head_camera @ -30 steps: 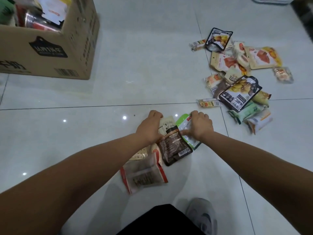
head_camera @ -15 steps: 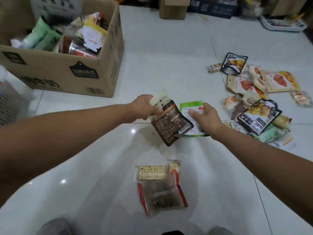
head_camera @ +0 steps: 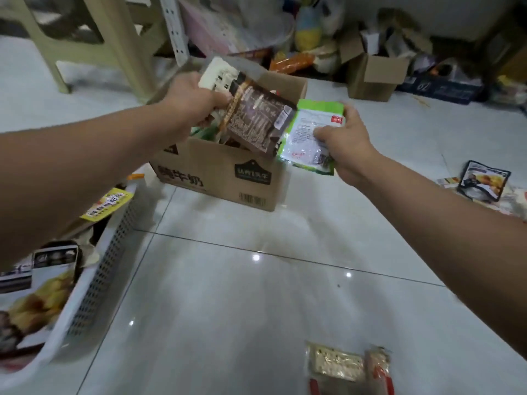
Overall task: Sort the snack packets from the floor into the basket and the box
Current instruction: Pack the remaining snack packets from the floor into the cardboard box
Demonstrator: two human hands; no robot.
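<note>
Snack packets [head_camera: 336, 363] are lying by my feet while my right hand [head_camera: 346, 143] is gripping the green packet [head_camera: 309, 132], and my left hand [head_camera: 191, 99], newly risen from the floor, is clutching the brown packet [head_camera: 256, 118] over the cardboard box [head_camera: 216, 172], nearing release.

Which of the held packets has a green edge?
The green-edged packet in the right hand. The left hand holds a dark brown packet and a cream one, over the cardboard box.
</note>
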